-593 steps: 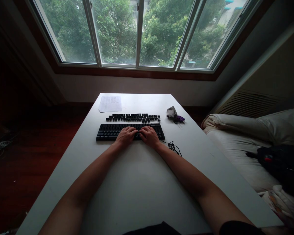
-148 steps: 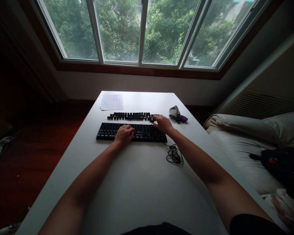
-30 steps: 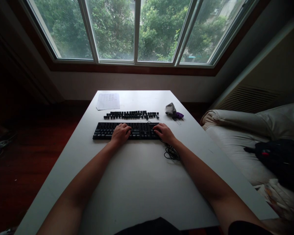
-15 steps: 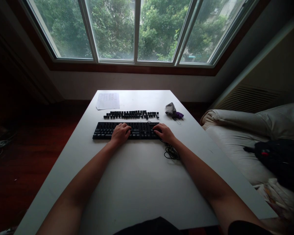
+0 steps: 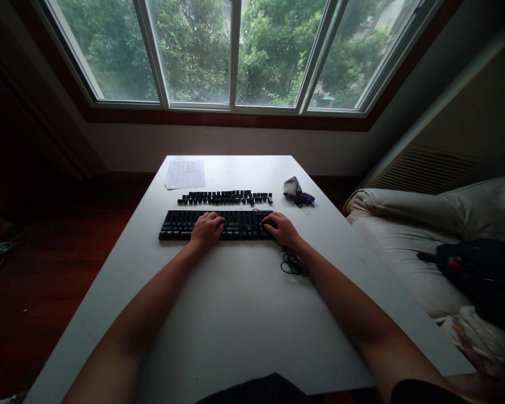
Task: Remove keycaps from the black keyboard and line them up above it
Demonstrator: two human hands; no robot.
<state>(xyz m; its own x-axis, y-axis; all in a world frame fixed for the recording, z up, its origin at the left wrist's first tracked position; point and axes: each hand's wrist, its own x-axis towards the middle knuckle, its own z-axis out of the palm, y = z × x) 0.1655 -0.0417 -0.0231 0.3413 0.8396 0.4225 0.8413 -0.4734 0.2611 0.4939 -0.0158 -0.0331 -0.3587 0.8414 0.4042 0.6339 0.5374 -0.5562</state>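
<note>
A black full-size keyboard [image 5: 180,225] lies on the white table in front of me. My left hand [image 5: 207,227] rests on its middle, fingers bent over the keys and thumb held out to the right. At the keyboard's right end, my right hand [image 5: 281,228] lies over the keys, its thumb and fingers apart and pointing left. The fingertips of both hands are partly hidden. Just behind the keyboard, loose black keycaps [image 5: 225,197] stand in rows. A coiled black cable [image 5: 293,262] lies beside my right wrist.
On the white table [image 5: 235,314] a printed paper sheet [image 5: 185,174] lies at the back left. A grey cloth [image 5: 292,187] and a small purple item [image 5: 307,198] lie at the back right. A bed with a dark bag [image 5: 480,269] stands to the right.
Both hands stay in nearly the same place on the keyboard. The view has shifted very slightly; nothing else has visibly moved.
</note>
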